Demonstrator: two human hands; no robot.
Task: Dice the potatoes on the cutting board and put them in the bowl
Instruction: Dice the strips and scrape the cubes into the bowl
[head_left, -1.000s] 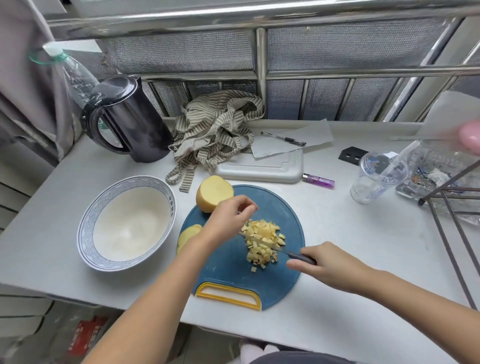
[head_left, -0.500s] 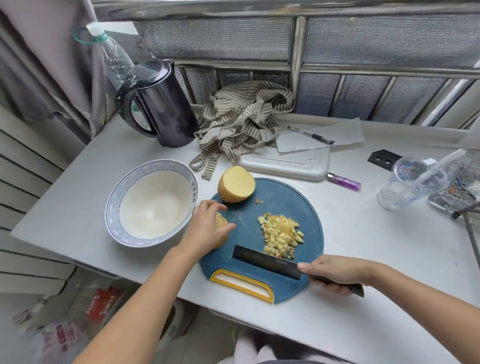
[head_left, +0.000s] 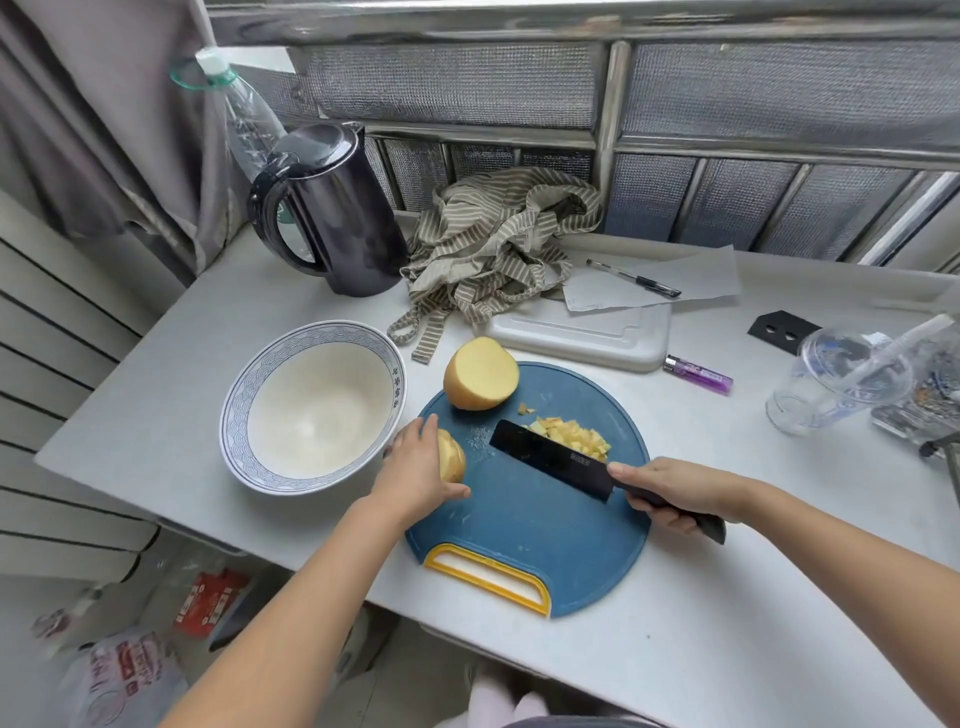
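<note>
A left hand (head_left: 415, 467) curls round a potato piece (head_left: 451, 457) at the board's (head_left: 519, 535) 9 o'clock edge, just beside the bowl (head_left: 244, 384), as the right hand (head_left: 675, 491) grips the knife (head_left: 550, 460) against the dice (head_left: 571, 434); the piece likely cuts safest laid flat, fingertips tucked

Not much to report on the person tbh: left forearm (head_left: 291, 597) and right forearm (head_left: 841, 551) were bare all the way to the frame edge, and the left hand (head_left: 421, 467) and right hand (head_left: 675, 491) were bare as well. Down at the very bottom were some pale pink fabric (head_left: 498, 699) and a strip of dark grey cloth (head_left: 571, 721), too cropped to tell which garment
</note>
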